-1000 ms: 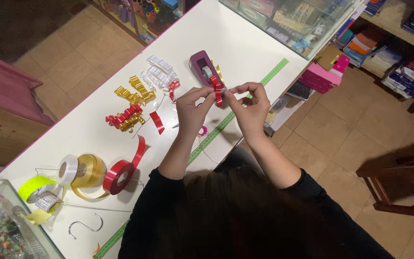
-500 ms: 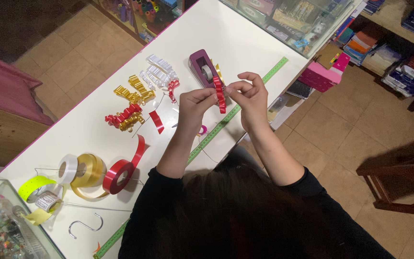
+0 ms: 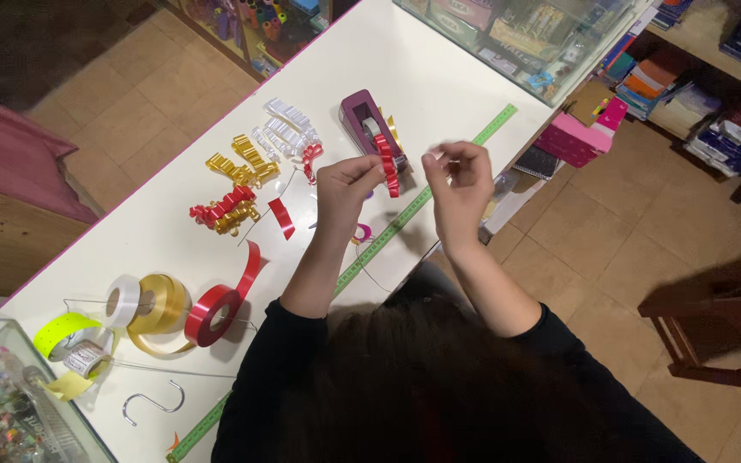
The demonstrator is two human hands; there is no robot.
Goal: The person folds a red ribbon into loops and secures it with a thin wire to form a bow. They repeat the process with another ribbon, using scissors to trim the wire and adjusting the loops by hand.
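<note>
A clear box (image 3: 10,403) at the table's (image 3: 439,77) near left corner holds glittery bits. Above the table by the tape dispenser (image 3: 369,127), the left hand (image 3: 346,184) pinches a folded red ribbon (image 3: 387,165). The right hand (image 3: 460,182), touching it half a second ago, has let go, fingertips pinched together just beside it

A shop: stocked shelves (image 3: 688,77); glass display case (image 3: 525,34); ribbon-strewn counter (image 3: 439,77).
</note>
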